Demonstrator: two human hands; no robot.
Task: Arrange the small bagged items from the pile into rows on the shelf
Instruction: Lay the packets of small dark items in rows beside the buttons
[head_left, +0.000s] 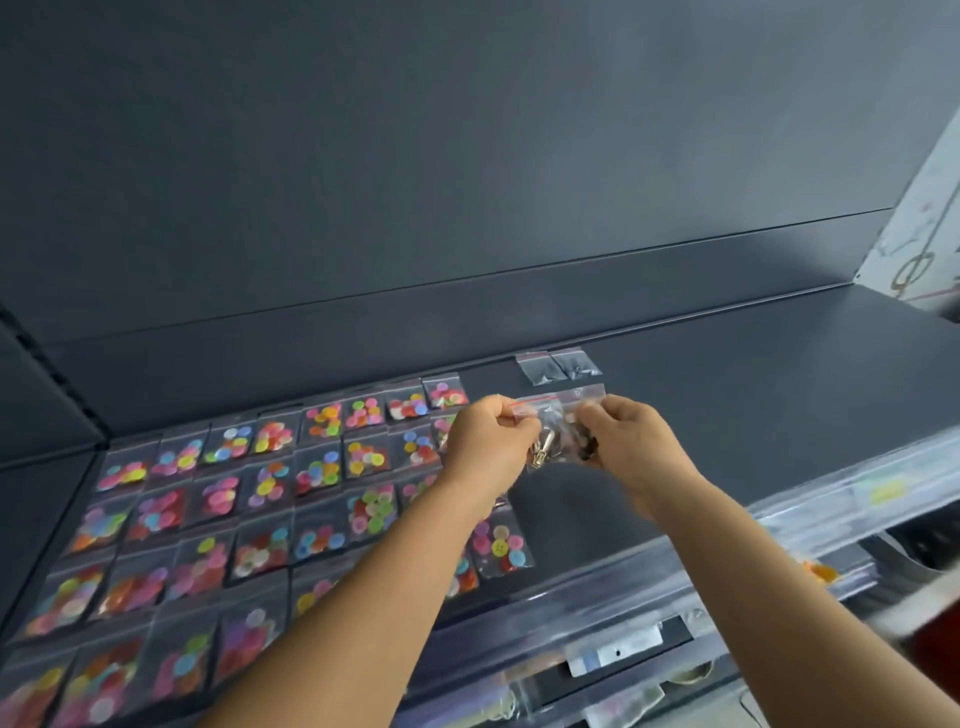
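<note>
Seemingly bags (558, 426) between both hands.

No text, brand or number can be read anywhere. The wall panel (919, 244) at two o'clock carries dark and reddish marks, one loop-shaped, too blurred to make out as letters. A yellow tag (887, 490) on the shelf rail (779, 525) at four o'clock is smeared, and the white label (618, 656) on the lower rail at five o'clock shows only a small dark dot. The bags (322, 467) show no print.
</note>
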